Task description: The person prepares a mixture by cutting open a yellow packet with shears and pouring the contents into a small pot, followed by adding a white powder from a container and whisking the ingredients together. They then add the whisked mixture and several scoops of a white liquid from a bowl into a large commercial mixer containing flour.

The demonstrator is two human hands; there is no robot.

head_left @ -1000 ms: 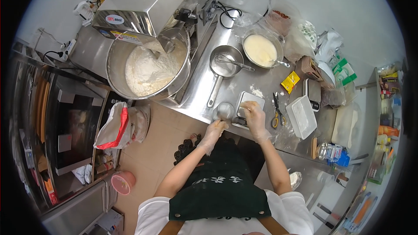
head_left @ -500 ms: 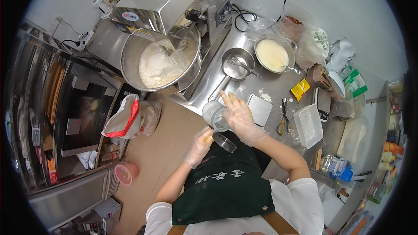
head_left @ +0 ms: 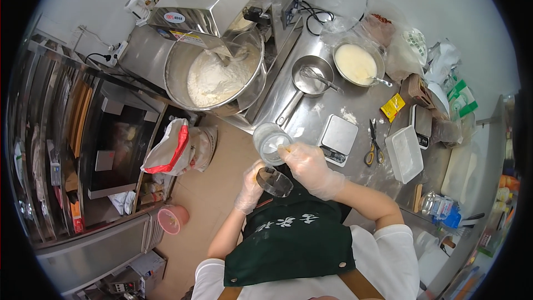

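My left hand [head_left: 251,189], in a clear plastic glove, is closed on a round, dark-rimmed lid [head_left: 282,189], seen at an angle. Just beyond it is a clear jar [head_left: 265,134], tilted with its mouth toward me and something white inside. My right hand [head_left: 311,171], gloved too, has its fingers curled closed at the jar's rim and appears to grip it there. Whether those fingers also hold something small is hidden. To the right of the jar lies a flat kitchen scale [head_left: 340,135]. A long-handled saucepan [head_left: 297,90] with a whisk [head_left: 321,79] sits farther off.
A stand mixer's bowl [head_left: 172,80] holds flour at the far left. Also on the steel table are a bowl of pale liquid [head_left: 356,63], a yellow packet [head_left: 392,106], scissors [head_left: 373,143] and a white tray [head_left: 404,155]. An open sack [head_left: 166,147] and pink bin [head_left: 173,220] stand left.
My right hand has shifted from covering the jar's side to its rim with curled fingers. The jar has moved slightly left. The lid has tilted, showing more of its face. The view has shifted.
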